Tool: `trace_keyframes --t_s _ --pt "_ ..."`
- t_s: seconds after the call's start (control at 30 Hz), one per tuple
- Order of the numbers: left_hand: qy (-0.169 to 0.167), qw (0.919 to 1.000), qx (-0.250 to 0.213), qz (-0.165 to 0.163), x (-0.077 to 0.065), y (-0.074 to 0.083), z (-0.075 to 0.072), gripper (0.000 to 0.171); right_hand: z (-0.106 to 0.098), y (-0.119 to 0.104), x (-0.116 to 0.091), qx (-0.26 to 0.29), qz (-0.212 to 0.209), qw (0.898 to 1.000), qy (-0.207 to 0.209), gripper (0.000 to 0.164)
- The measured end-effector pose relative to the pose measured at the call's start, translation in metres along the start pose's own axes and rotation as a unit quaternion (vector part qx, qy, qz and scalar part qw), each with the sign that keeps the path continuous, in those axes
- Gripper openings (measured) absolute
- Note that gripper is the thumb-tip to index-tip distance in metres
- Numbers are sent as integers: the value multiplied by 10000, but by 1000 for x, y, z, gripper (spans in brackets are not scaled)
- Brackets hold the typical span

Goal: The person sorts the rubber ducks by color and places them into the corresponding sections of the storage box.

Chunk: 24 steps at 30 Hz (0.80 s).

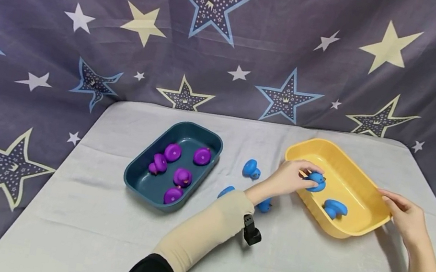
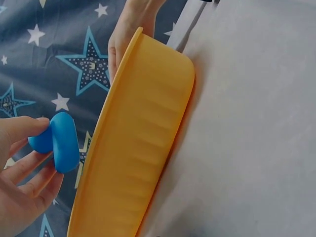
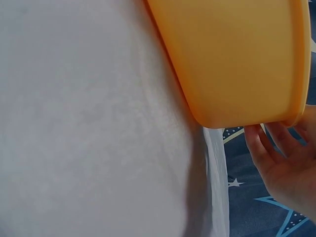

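Observation:
My left hand (image 1: 288, 176) pinches a blue toy duck (image 1: 316, 182) between thumb and fingers, above the left rim of the yellow basin (image 1: 355, 213). The left wrist view shows the same duck (image 2: 65, 142) held just past the basin's rim, clear of the wall. Inside the basin, another blue duck (image 1: 334, 208) lies tipped over near the front. My right hand (image 1: 406, 219) grips the basin's rim at its right corner. Seen from the right wrist, that hand's fingers (image 3: 261, 150) lie against the outside of the basin's end wall.
A dark teal basin (image 1: 133, 193) on the left holds several purple ducks. Between the basins lie a blue duck (image 1: 251, 168) and two more, a second duck (image 1: 226, 191) and a third (image 1: 264, 205), partly hidden by my left arm. Behind the white-covered table hangs a starry curtain (image 1: 225, 93).

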<state>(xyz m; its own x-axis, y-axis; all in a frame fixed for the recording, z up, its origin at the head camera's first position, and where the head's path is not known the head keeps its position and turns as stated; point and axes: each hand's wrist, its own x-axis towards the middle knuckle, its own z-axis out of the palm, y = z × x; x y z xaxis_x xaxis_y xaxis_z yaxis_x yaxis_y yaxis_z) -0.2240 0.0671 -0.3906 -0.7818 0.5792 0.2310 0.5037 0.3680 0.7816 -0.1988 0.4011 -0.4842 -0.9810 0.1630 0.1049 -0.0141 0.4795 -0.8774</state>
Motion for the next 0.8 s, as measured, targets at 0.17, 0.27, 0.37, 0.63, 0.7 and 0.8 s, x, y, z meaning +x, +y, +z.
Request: trace_keyframes --t_s 0.17,0.27,0.37,0.63,0.7,0.8 --pt "92 9999 87 -104 5 -2 3 31 1 2 1 22 -7 10000 1 40" --pt "121 9997 165 -108 7 -5 4 31 2 2 1 40 -28 10000 -10 40" --pt "113 9996 233 -95 9 -6 5 32 3 1 1 71 -50 10000 -14 39" --pt "111 9995 207 -213 13 -7 8 31 2 1 1 104 -61 9999 -17 39" --pt "92 9994 208 -256 15 -8 9 31 2 1 1 128 -51 9999 -4 39" --pt "64 9992 242 -307 17 -9 11 31 1 1 0 145 -39 9999 6 39"
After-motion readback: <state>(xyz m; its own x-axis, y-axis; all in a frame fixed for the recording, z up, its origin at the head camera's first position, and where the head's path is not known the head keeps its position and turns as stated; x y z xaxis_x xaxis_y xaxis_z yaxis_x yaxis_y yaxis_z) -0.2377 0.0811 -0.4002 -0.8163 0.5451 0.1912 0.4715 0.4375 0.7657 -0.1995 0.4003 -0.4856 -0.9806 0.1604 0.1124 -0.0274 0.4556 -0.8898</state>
